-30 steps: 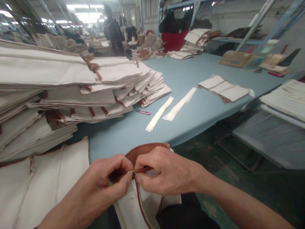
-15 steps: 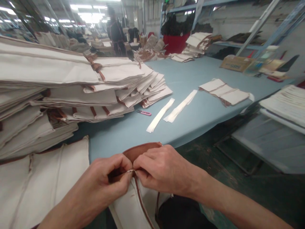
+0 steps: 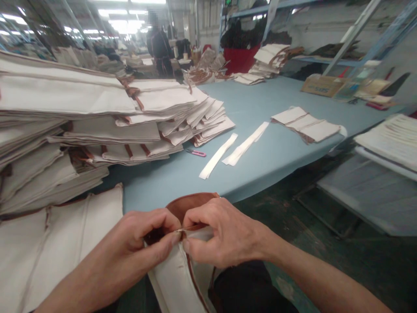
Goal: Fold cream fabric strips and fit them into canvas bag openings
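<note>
A cream fabric piece (image 3: 176, 278) with a dark brown trim line running down it and a smooth tan-brown band (image 3: 190, 205) curving across its top is held near centre, just before the near edge of a blue-topped counter (image 3: 159, 187). The fingers of the left hand (image 3: 143, 243) and right hand (image 3: 224, 234) come almost tip to tip, each pinched closed on the upper seam. Pink-handled thread snips (image 3: 197, 153) lie farther off, beside stacked cream panels (image 3: 176, 102) at left.
</note>
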The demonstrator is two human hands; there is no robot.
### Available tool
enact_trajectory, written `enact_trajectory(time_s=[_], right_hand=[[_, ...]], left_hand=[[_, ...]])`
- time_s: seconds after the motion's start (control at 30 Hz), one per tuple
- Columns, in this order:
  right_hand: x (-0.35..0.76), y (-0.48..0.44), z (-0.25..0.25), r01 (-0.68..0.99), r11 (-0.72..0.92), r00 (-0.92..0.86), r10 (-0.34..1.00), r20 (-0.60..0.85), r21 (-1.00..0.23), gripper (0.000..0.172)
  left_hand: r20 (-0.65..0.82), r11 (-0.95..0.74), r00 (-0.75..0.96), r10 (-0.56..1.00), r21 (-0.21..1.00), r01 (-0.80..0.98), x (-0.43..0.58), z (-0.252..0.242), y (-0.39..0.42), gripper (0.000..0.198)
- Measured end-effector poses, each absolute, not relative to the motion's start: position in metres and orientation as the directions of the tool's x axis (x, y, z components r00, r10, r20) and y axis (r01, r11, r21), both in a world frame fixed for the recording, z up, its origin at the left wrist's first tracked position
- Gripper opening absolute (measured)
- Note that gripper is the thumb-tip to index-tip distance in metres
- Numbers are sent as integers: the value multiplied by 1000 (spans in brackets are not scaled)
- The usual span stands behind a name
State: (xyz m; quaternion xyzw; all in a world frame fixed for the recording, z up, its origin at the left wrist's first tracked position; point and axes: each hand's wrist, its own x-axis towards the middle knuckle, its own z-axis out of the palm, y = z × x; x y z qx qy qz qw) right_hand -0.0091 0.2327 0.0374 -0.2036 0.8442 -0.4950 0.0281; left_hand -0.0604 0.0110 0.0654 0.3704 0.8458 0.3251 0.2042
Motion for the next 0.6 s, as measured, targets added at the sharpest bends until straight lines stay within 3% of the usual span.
enact_trajectory(time_s=[0.3,0.6], right_hand=[[-3,240,38,-213,312,-894,-444,56,-926,20],[1,241,40,-63,297,-904,-422,-72,-953,28]], left_hand=[[-149,502,-607,781,728,467,-55,67,15,37],[-160,500,-613,774,749,435,-52,67,20,35]])
